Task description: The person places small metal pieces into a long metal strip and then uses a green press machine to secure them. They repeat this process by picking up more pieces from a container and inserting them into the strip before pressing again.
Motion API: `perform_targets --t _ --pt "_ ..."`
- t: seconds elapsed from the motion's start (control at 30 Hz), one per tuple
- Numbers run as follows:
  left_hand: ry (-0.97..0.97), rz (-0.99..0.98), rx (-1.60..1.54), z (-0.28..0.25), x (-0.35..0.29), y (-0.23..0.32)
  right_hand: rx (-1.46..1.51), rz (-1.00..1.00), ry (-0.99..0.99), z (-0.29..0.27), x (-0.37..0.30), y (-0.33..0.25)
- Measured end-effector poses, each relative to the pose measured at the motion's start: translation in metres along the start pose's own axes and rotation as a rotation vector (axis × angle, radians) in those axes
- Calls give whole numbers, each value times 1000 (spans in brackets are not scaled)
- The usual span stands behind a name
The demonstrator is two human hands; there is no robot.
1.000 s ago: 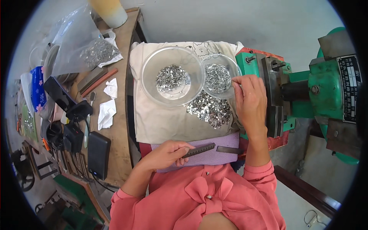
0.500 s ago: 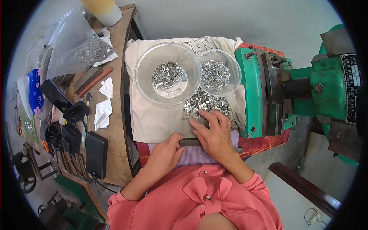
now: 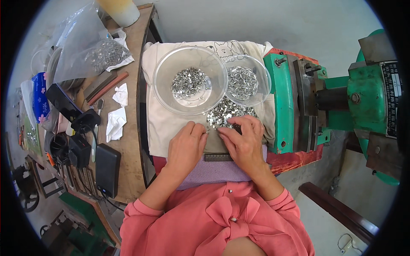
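Note:
A loose pile of small shiny metal pieces point(image 3: 223, 112) lies on a beige cloth point(image 3: 164, 136). My left hand point(image 3: 186, 145) is just left of the pile's near edge, its thumb and fingers pinched together; what they hold is too small to make out. At the near edge of the pile, my right hand point(image 3: 246, 145) has bent fingers, thumb and index close together among the pieces; anything between them is hidden. Between my wrists, a dark toothed metal bar point(image 3: 217, 157) lies across the cloth's near edge, touched by neither hand's fingers.
Beyond the pile stand a large clear tub point(image 3: 160, 96) of small metal pieces and a smaller clear tub point(image 3: 265, 87) of thin metal pins. A green machine point(image 3: 282, 111) borders the right side. The wooden bench point(image 3: 128, 170) at left holds a black power bank point(image 3: 107, 170), tissues and tools.
My left hand has left the dark bar and moved forward toward the pile, its fingers pinched. My right hand has drawn its fingers in at the pile's near edge.

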State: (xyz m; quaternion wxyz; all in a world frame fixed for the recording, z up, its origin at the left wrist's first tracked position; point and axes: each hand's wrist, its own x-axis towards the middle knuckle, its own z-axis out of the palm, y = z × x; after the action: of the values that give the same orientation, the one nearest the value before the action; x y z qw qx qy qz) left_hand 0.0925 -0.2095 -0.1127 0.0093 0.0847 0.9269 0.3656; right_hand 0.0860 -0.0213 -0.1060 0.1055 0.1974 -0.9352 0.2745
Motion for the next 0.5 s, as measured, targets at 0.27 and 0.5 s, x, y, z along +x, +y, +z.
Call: perform_targets --t 0.27,0.5 --pt "18 -14 -83 4 -11 -6 -17 -109 -12 3 19 1" --pt "23 -32 -42 4 -14 -2 -49 -153 -62 13 22 -5"
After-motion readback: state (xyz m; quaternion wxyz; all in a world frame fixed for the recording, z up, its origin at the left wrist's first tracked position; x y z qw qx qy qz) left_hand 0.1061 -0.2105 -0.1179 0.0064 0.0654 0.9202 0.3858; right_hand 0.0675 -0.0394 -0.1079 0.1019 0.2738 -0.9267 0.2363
